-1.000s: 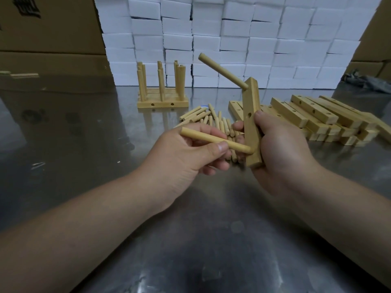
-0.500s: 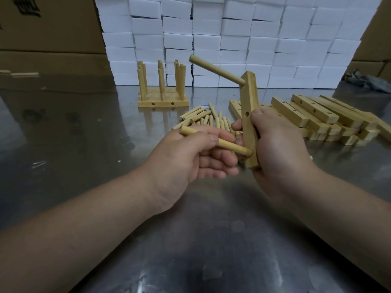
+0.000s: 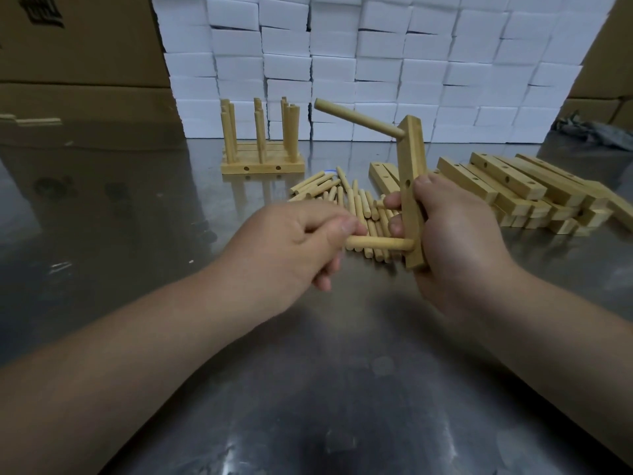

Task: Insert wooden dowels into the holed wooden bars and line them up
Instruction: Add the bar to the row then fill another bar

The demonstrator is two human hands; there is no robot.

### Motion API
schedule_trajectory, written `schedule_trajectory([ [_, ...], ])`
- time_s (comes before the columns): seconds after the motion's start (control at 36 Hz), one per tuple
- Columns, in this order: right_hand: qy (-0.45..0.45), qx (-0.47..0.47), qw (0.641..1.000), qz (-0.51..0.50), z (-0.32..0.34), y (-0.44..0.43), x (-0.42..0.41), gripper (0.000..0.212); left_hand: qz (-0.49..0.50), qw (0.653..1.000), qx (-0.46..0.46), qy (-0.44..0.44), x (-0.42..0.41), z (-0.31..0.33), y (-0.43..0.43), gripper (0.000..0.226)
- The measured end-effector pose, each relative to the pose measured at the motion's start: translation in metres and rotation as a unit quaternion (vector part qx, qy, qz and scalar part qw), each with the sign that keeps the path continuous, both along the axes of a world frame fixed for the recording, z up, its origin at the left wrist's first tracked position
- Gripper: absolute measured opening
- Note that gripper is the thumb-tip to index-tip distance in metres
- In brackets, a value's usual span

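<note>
Smooth round dowel (image 3: 380, 243), pinched by left hand (image 3: 298, 245), enters squared bar (image 3: 412, 186).

No words or numbers can be read here. The only print is a patch of black marks (image 3: 44, 13) on the big brown cardboard box (image 3: 89, 46) at the far left. The marks are cut off by the top edge and are too blurry to make out.
</note>
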State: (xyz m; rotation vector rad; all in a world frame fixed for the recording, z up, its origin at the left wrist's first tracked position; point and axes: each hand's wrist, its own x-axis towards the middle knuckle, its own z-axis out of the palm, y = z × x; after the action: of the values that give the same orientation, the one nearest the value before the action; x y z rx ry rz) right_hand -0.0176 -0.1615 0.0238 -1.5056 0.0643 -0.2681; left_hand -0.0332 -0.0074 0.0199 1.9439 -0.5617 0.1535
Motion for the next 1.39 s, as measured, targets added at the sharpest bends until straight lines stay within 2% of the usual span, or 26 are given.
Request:
schedule_trajectory([
  [0.06,-0.002,-0.024,1.000,0.000,0.000,0.001,-0.002,0.032,0.016,0.991,0.106,-0.081,0.000,-0.001,0.002,0.023],
  [0.11,-0.014,-0.027,1.000,0.008,0.001,0.002,-0.003,0.030,0.027,0.979,0.163,-0.118,0.000,0.001,0.003,0.026],
  [0.19,-0.027,-0.020,0.999,0.027,0.002,0.005,-0.005,0.032,0.026,0.966,0.208,-0.149,-0.001,0.003,0.003,0.030],
  [0.28,-0.037,-0.029,0.998,0.038,0.001,0.006,-0.006,0.034,0.026,0.953,0.230,-0.193,-0.002,0.004,0.002,0.019],
  [0.47,-0.057,-0.030,0.997,0.049,-0.001,0.008,-0.006,0.030,0.029,0.908,0.319,-0.269,-0.009,0.008,-0.001,0.028],
  [0.58,-0.073,-0.032,0.995,0.065,-0.002,0.008,-0.006,0.027,0.028,0.915,0.324,-0.239,-0.009,0.006,-0.003,0.041],
  [0.64,-0.088,-0.044,0.993,0.062,-0.004,0.008,-0.006,0.026,0.030,0.931,0.297,-0.211,-0.008,0.006,-0.003,0.043],
  [0.72,-0.109,-0.083,0.989,0.050,-0.007,0.007,-0.007,0.027,0.021,0.955,0.267,-0.130,-0.009,0.008,-0.004,0.032],
  [0.78,-0.115,-0.100,0.987,0.040,-0.009,0.007,-0.007,0.027,0.024,0.965,0.247,-0.084,-0.008,0.007,-0.004,0.033],
  [0.89,-0.137,-0.095,0.985,0.041,-0.008,0.009,-0.008,0.022,0.042,0.985,0.164,0.020,-0.006,0.007,-0.005,0.029],
  [0.94,-0.148,-0.108,0.982,0.049,-0.009,0.011,-0.009,0.020,0.012,0.987,0.119,0.107,-0.003,0.007,-0.002,0.029],
  [1.0,-0.169,-0.131,0.975,0.059,-0.009,0.012,-0.012,0.018,-0.044,0.974,0.057,0.213,-0.002,0.010,0.000,0.026],
  [1.03,-0.180,-0.135,0.972,0.064,-0.008,0.012,-0.013,0.018,-0.059,0.970,0.036,0.232,-0.002,0.010,0.001,0.028],
  [1.06,-0.186,-0.133,0.971,0.066,-0.008,0.012,-0.013,0.018,-0.051,0.974,0.039,0.217,-0.001,0.008,0.001,0.030],
  [1.14,-0.159,-0.094,0.981,0.057,-0.007,0.011,-0.012,0.020,0.017,0.992,0.112,0.062,-0.001,0.004,-0.005,0.023],
  [1.25,-0.110,-0.097,0.989,0.028,-0.009,0.012,-0.007,0.026,0.032,0.977,0.201,-0.065,-0.003,0.004,-0.006,0.020],
  [1.39,-0.057,-0.006,0.997,0.053,-0.003,0.014,-0.004,0.022,0.034,0.950,0.221,-0.217,-0.003,0.011,0.002,0.023],
])
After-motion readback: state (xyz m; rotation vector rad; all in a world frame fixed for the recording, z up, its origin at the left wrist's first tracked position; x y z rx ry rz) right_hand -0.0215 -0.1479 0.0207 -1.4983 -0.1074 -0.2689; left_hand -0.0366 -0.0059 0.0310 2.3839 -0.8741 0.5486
